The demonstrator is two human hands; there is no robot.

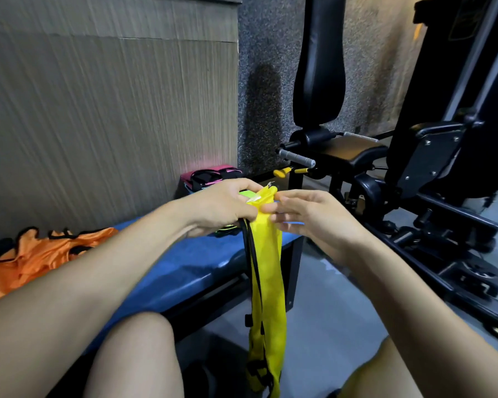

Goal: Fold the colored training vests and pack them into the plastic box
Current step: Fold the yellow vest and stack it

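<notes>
Yellow vest (pixel 266 262) hanging lengthwise downward, left hand (pixel 222 205) grip at top

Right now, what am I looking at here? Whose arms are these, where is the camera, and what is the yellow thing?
No machine is at work: a person wears a camera on the head, looking down at their own bare arms and knees. The left hand grips the top of a yellow training vest, which hangs down past a blue bench. The right hand touches the vest's top edge with its fingers. An orange vest lies crumpled on the bench at the left. A pink and black bundle sits by the wall. Black gym equipment stands on the right.
</notes>
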